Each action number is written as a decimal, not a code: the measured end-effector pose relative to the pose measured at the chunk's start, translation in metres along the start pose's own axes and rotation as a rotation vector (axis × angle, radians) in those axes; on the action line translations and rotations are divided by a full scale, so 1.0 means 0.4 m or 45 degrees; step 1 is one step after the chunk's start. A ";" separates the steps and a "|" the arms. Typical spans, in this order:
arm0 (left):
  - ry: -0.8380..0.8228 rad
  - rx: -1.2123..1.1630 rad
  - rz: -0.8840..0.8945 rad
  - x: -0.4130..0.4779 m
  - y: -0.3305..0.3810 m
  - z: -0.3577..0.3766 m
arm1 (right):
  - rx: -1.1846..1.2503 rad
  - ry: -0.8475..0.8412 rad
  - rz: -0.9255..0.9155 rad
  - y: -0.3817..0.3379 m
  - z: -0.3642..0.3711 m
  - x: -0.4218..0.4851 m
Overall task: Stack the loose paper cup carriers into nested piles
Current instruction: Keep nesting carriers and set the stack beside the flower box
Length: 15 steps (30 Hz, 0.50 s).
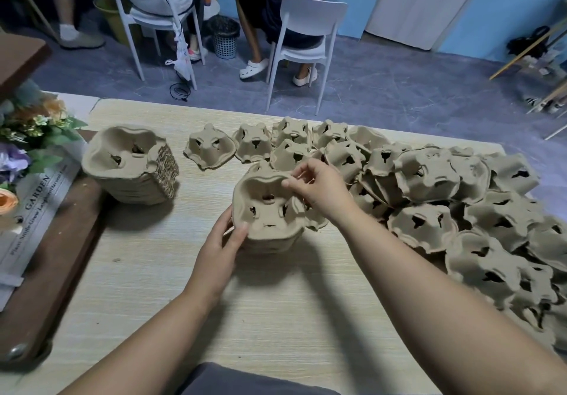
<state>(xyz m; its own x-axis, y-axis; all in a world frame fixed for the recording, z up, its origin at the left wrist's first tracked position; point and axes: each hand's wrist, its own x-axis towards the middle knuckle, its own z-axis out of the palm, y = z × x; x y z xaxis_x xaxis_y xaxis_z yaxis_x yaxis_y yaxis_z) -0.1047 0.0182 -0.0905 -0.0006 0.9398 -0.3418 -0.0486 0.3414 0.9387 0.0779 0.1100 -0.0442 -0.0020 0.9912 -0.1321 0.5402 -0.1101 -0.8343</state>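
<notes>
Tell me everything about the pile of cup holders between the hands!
The pile looks like grey-brown moulded paper pulp: several carriers nested together, hollows facing up, with dark cut-out holes and a wavy rim. It stands upright in the middle of the pale wood-grain table. The left hand grips its near-left side, and the right hand pinches its far rim.

Two nested piles of paper cup carriers stand on the surface (276, 308): a left pile (132, 173) and a middle pile (270, 226). The loose carriers (425, 177) number over twenty but overlap too much for an exact count. Two hands: left hand (221, 250), right hand (320, 187). Two white chairs (310, 17), one mesh bin (225, 40), one bouquet (33, 130).
</notes>
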 end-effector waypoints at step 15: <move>-0.005 0.206 0.093 0.009 -0.037 -0.002 | 0.072 -0.414 0.141 0.161 -0.009 -0.137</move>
<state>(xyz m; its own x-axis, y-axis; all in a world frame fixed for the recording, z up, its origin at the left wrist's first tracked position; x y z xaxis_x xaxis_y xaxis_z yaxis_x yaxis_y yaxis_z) -0.1049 0.0163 -0.1058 0.0057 0.9621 -0.2725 0.1130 0.2701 0.9562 0.1160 0.0490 -0.0887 -0.2192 0.8989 -0.3794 0.5049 -0.2283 -0.8325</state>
